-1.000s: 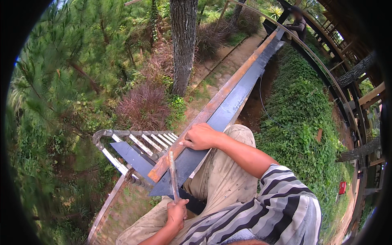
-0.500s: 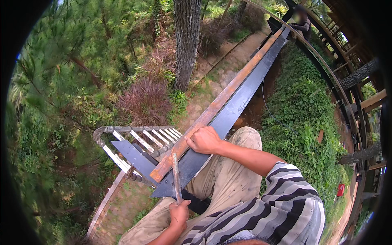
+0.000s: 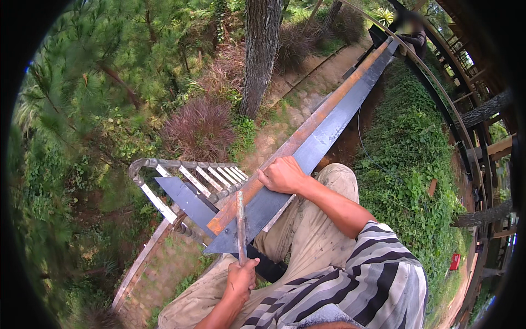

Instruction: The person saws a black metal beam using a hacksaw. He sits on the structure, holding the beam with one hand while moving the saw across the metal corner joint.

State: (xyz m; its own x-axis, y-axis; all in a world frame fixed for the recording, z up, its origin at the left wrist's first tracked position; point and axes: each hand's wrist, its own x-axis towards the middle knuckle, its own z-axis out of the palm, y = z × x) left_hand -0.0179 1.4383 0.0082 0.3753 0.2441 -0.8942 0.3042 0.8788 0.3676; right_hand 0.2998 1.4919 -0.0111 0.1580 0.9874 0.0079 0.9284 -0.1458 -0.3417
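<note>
My left hand (image 3: 241, 279) is closed round the lower end of a worn, rusty metal bar (image 3: 240, 225). The bar points away from me, its upper part overlapping the near end of a long dark steel plate (image 3: 323, 134). Alongside that plate runs a long rust-brown beam (image 3: 307, 126), stretching toward the far right. My right hand (image 3: 285, 175) grips the beam and plate from above, its thumb on the rusty beam and its fingers curled; the fingertips are partly hidden. Both pieces pass in front of my bent knees.
Below left stands a railing (image 3: 203, 181) with pale slats, beside another dark plate (image 3: 183, 197). A tree trunk (image 3: 258, 60) rises beyond. Another person (image 3: 415, 41) is at the beam's far end. Leafy ground cover (image 3: 405, 148) and a curved rail (image 3: 438, 90) lie to the right.
The view has shifted slightly, moving most of the scene up and right. A pale edge now shows under the dark plate near my knee. Both hands keep their holds.
</note>
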